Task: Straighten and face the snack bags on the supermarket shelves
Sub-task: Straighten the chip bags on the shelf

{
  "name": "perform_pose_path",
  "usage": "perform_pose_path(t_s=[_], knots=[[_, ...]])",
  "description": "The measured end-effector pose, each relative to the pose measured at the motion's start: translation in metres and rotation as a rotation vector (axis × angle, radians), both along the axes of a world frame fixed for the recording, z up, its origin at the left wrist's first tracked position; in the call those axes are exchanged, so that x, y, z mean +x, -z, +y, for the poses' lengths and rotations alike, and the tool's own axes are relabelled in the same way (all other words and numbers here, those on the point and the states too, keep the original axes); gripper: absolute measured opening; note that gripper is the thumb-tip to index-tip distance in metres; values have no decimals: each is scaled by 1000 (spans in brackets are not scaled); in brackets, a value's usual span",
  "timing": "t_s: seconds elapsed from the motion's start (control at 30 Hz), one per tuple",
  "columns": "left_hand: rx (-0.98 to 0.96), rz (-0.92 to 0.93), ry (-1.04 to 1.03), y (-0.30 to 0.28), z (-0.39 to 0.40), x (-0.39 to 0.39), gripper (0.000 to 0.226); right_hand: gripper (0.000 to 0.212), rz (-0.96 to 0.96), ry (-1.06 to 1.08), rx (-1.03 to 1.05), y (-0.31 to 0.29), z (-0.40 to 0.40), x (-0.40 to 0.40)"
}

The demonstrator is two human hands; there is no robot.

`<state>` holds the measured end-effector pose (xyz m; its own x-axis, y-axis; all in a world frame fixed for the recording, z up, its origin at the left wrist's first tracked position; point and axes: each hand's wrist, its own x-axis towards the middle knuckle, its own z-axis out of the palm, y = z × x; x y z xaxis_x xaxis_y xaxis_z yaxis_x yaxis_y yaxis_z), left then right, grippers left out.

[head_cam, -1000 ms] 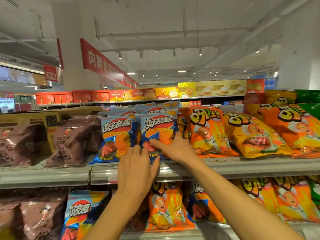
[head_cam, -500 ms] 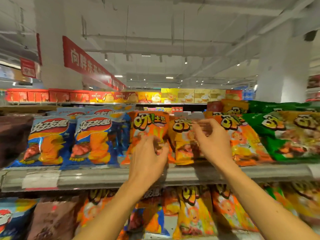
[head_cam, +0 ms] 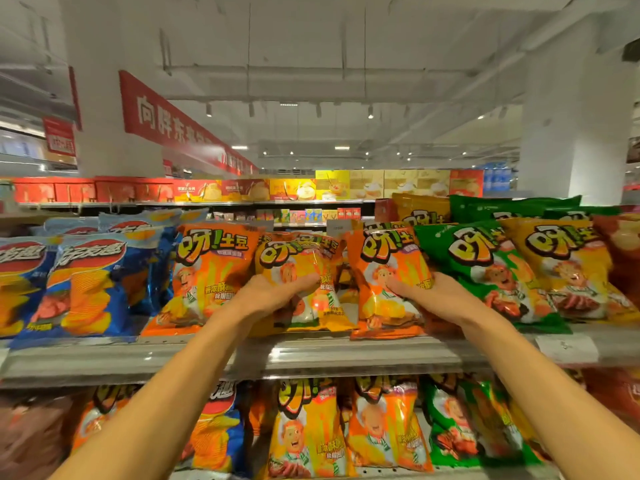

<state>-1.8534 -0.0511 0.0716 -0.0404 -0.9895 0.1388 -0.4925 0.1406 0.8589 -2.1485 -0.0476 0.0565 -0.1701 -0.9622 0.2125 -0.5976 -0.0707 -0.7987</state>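
On the upper shelf [head_cam: 346, 355] the blue bags [head_cam: 86, 282] at the far left stand upright with their fronts showing, and the leftmost orange bag [head_cam: 207, 271] beside them faces out well enough, so I judge the work now lies in the middle of the row. There the left hand [head_cam: 273, 296] lies on the yellow bag [head_cam: 304, 271], thumb across its face and fingers wrapped round its left edge; the bag leans and overlaps its neighbour, so it wants lifting by the edge and setting square, not pushing flat. Just beside it, the right hand [head_cam: 436, 299] cups the right edge of another orange bag [head_cam: 384, 282], thumb on the front, fingers hidden behind. A light hold is best, since the bags are puffy and probably crush easily. The green bags [head_cam: 485, 268] at the right lean back and likely come next.
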Motion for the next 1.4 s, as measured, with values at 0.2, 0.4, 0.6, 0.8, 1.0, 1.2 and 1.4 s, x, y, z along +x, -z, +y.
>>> perform_pose_path(t_s=[0.2,0.4,0.6,0.8,1.0,1.2,1.4], knots=[[2,60,57,2,-4,3,46,31,-61,-142,5,0,-2,6],[-153,148,122,8,0,6,32,37,-84,-121,-84,4,-1,11],[-254,268,121,-3,11,9,68,70,-25,-27,-153,8,4,16],[-403,300,-3,-11,11,14,65,72,-38,-24,-304,-4,24,17],[-370,339,9,-3,-3,-4,66,67,-73,-55,-370,-15,50,-5],[-340,221,65,9,-7,-71,86,71,-86,110,-421,-14,84,-49],[-276,146,152,19,-16,-137,110,66,-106,150,-413,0,114,-78]])
